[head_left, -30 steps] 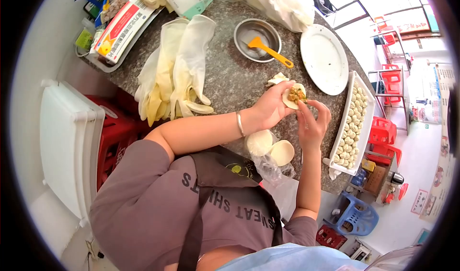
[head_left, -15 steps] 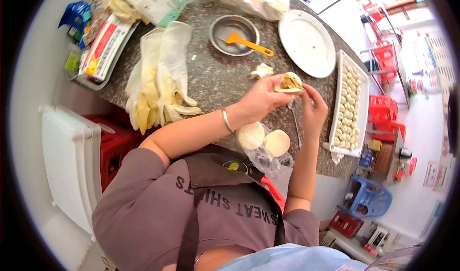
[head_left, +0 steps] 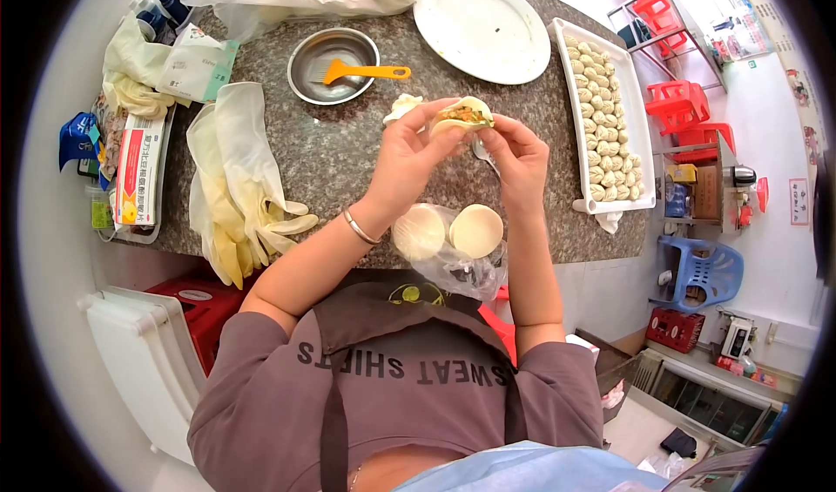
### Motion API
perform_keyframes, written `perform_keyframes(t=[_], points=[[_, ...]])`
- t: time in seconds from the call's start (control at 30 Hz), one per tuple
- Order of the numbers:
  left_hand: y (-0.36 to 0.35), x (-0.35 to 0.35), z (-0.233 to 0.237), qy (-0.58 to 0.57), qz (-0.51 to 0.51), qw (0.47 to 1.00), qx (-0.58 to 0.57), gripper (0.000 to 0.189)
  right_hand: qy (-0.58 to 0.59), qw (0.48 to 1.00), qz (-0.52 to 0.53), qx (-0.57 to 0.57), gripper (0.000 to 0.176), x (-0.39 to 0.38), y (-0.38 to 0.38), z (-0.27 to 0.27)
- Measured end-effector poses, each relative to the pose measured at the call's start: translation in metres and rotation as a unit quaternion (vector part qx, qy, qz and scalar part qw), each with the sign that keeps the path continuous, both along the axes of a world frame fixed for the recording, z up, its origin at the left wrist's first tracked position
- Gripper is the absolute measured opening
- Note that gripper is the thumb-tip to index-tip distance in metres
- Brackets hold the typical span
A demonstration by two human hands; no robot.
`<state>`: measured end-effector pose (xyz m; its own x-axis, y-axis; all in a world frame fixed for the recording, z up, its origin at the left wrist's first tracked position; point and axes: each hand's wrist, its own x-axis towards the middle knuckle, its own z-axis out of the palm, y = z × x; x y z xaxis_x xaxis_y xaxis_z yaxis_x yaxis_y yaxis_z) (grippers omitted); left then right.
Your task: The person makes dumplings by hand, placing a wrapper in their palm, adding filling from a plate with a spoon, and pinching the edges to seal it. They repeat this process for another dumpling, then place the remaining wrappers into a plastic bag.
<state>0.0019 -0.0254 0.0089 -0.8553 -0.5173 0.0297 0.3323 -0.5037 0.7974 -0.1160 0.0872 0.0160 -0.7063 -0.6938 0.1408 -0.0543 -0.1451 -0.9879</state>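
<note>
My left hand (head_left: 402, 157), with a metal bracelet on the wrist, and my right hand (head_left: 520, 157) together hold one dumpling (head_left: 462, 116) above the speckled stone counter (head_left: 348, 157). Its round wrapper is folded up around brown-green filling, and the fingertips of both hands pinch its edges. A crumpled bit of dough (head_left: 402, 104) lies just left of the dumpling. Two stacks of round wrappers (head_left: 448, 231) sit on a clear plastic bag at the near counter edge, under my wrists.
A white tray (head_left: 568, 57) full of finished dumplings stands at the right, a white plate (head_left: 482, 26) behind it. A metal bowl (head_left: 306, 70) holds an orange spatula (head_left: 366, 71). Rubber gloves (head_left: 235, 174) and a box (head_left: 135, 170) lie left. A blue stool (head_left: 705, 270) stands on the floor.
The wrapper, held open and flat in my left hand before, is now folded up and pinched by both hands. My view has swung, so the counter appears further left and lower.
</note>
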Motion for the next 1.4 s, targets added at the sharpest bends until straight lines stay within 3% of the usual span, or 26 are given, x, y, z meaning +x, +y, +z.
perform_keyframes(t=[0.37,0.6,0.9,0.97,1.0,1.03,1.1,1.17,1.3,1.4], points=[[0.009,-0.001,-0.005,0.018,0.125,0.963,-0.24,0.026,0.0,0.998,-0.048,-0.03,0.014,0.007,0.009,0.001],[0.008,0.001,-0.003,0.017,0.067,0.97,-0.234,0.017,-0.056,0.998,0.0,0.013,0.018,-0.003,0.018,0.009],[0.003,-0.002,-0.002,0.033,0.141,0.969,-0.2,0.016,-0.034,0.998,0.04,0.021,0.021,-0.011,0.008,0.013],[-0.001,-0.002,-0.004,0.029,0.153,0.97,-0.187,0.017,0.033,0.998,0.011,0.059,0.019,-0.021,0.004,-0.003],[-0.003,-0.002,-0.003,0.025,0.161,0.971,-0.174,0.02,0.241,0.961,-0.007,0.134,0.018,-0.025,0.002,-0.008],[-0.005,-0.002,-0.002,0.021,0.171,0.972,-0.16,0.023,0.437,0.876,-0.025,0.202,0.016,-0.027,0.001,-0.013],[-0.004,-0.003,0.002,0.028,0.192,0.968,-0.158,0.028,0.468,0.855,-0.029,0.22,0.016,-0.023,-0.004,-0.024],[-0.005,-0.004,0.002,0.034,0.215,0.963,-0.157,0.033,0.543,0.79,-0.022,0.284,0.014,-0.021,-0.009,-0.029],[-0.008,-0.002,0.001,0.043,0.207,0.969,-0.129,0.042,0.571,0.764,-0.004,0.3,0.012,-0.017,-0.015,-0.029],[-0.009,-0.003,0.0,0.054,0.208,0.97,-0.115,0.043,0.541,0.783,0.018,0.307,0.009,-0.014,-0.013,-0.029]])
